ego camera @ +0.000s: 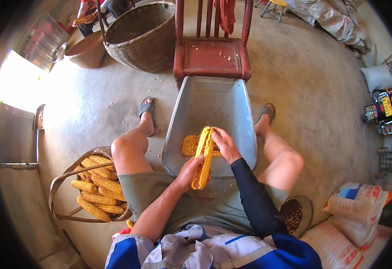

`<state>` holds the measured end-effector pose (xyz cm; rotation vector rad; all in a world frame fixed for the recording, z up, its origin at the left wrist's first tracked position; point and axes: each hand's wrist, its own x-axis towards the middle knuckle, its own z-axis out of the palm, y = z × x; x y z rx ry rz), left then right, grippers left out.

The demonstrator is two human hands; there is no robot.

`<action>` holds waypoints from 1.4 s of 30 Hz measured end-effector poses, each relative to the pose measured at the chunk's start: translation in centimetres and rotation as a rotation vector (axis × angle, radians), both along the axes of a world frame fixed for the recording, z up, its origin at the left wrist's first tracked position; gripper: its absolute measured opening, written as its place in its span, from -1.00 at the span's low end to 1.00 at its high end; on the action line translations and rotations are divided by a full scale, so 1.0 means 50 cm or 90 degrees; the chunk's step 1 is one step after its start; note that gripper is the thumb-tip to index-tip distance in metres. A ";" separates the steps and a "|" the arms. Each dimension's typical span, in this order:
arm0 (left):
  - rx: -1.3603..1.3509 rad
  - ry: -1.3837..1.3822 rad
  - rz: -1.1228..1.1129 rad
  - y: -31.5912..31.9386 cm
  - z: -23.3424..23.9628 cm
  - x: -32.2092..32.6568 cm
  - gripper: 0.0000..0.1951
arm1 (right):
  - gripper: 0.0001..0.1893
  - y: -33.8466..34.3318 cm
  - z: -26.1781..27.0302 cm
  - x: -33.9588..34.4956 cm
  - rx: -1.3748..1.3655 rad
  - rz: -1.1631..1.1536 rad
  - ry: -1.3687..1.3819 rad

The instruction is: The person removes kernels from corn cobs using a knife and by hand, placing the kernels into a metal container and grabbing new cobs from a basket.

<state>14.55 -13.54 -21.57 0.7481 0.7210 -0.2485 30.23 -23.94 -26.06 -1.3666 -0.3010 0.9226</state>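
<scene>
My left hand grips the lower part of a yellow ear of dried corn, which is tilted over my lap. Dark rows without kernels run along the ear. My right hand holds its upper end, the thumb lying against the kernels. Below the ear is a metal trough with raised sides, set between my legs. A small heap of loose corn kernels lies in the trough, partly hidden behind the ear and my hands.
A handled basket full of corn ears stands by my left leg. The trough's far end meets a red wooden chair. Beyond are a large woven basket and another person's hands. Filled sacks lie at right.
</scene>
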 end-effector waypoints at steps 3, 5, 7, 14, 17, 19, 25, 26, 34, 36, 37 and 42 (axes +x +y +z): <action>-0.113 0.078 0.008 -0.023 -0.059 0.053 -0.51 | -0.54 -0.052 -0.160 0.045 -0.331 -0.028 -0.156; -0.134 0.094 0.029 -0.023 -0.116 0.059 -0.50 | -0.59 -0.081 -0.219 0.036 -0.499 0.064 -0.275; -0.147 0.114 0.105 -0.020 -0.161 0.060 -0.50 | -0.64 -0.081 -0.233 0.019 -0.659 0.166 -0.400; -0.225 0.205 0.170 -0.035 -0.280 0.062 -0.53 | -0.72 -0.062 -0.298 0.035 -0.749 0.232 -0.569; -0.254 0.218 0.164 -0.045 -0.320 0.066 -0.54 | -0.73 -0.049 -0.333 0.050 -0.805 0.298 -0.585; -0.255 0.249 0.176 -0.053 -0.327 0.070 -0.53 | -0.75 -0.052 -0.358 0.064 -0.813 0.310 -0.597; -0.227 0.289 0.238 -0.044 -0.355 0.075 -0.53 | -0.75 -0.042 -0.372 0.082 -0.827 0.369 -0.624; -0.229 0.287 0.239 -0.043 -0.361 0.077 -0.53 | -0.72 -0.043 -0.365 0.087 -0.807 0.412 -0.576; -0.262 0.216 0.296 -0.048 -0.396 0.086 -0.42 | -0.62 -0.025 -0.174 0.043 -0.461 0.289 -0.493; -0.253 0.220 0.338 -0.049 -0.420 0.077 -0.42 | -0.65 -0.006 -0.089 0.019 -0.439 0.325 -0.491; -0.242 0.229 0.368 -0.053 -0.432 0.073 -0.41 | -0.68 -0.005 -0.053 0.007 -0.422 0.352 -0.482; -0.208 0.314 0.320 -0.068 -0.428 0.098 -0.35 | -0.67 -0.048 0.094 -0.069 -0.519 0.401 -0.553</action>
